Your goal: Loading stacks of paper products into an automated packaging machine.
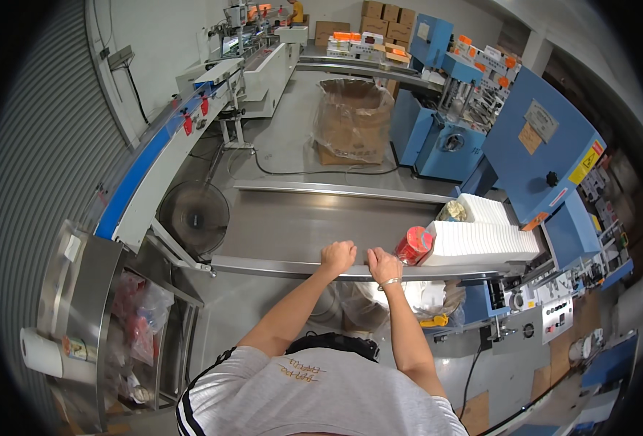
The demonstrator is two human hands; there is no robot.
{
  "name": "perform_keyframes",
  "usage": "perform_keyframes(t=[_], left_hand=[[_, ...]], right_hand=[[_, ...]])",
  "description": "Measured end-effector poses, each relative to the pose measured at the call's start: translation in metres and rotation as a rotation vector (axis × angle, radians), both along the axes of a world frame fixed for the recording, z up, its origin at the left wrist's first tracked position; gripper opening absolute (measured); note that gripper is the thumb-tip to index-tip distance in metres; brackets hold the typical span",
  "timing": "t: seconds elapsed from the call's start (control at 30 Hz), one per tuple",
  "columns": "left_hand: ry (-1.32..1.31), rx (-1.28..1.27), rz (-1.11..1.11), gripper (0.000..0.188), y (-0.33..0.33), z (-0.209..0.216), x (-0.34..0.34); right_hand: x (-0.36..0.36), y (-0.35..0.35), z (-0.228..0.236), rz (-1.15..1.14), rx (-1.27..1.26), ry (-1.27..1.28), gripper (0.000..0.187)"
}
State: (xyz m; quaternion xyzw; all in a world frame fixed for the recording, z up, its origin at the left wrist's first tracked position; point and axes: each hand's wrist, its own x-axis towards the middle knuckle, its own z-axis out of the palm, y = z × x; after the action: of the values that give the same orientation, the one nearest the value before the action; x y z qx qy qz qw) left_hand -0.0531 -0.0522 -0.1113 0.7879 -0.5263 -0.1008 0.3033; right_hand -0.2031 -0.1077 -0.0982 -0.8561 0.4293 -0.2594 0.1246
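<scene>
Both my forearms reach forward to the near rail of a long metal trough (300, 268). My left hand (340, 256) is closed, its fingers curled over the rail. Just to its right, my right hand (385, 264) also curls over the rail, a bracelet on its wrist. A red round container (414, 245) lies in the trough close beside my right hand. It leans against the end of a long ribbed row of white stacked pieces (481, 242). Behind that row is a second white row (485, 209), with a gold-coloured round object (452, 211) at its end.
Blue machines (539, 145) stand at the right. A conveyor with a blue side (143, 171) runs along the left, near a round floor fan (194, 218). Beyond the trough is a plastic-lined cardboard box (350, 127). A metal cabinet (82, 312) stands at the lower left.
</scene>
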Motion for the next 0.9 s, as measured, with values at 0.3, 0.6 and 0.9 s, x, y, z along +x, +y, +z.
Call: perform_keyframes(t=[0.3, 0.6, 0.9], left_hand=[[0.008, 0.029, -0.007, 0.022, -0.0009, 0.0000, 0.0006], [0.051, 0.034, -0.002, 0.022, 0.0005, 0.0031, 0.0002], [0.049, 0.039, -0.002, 0.023, -0.0008, 0.0009, 0.0008]], right_hand=[[-0.0004, -0.0006, -0.0018, -0.003, 0.006, -0.017, 0.029], [-0.0007, -0.0012, -0.0029, 0.006, -0.052, -0.024, 0.029], [-0.0009, 0.0002, -0.0010, -0.005, -0.034, -0.018, 0.030]])
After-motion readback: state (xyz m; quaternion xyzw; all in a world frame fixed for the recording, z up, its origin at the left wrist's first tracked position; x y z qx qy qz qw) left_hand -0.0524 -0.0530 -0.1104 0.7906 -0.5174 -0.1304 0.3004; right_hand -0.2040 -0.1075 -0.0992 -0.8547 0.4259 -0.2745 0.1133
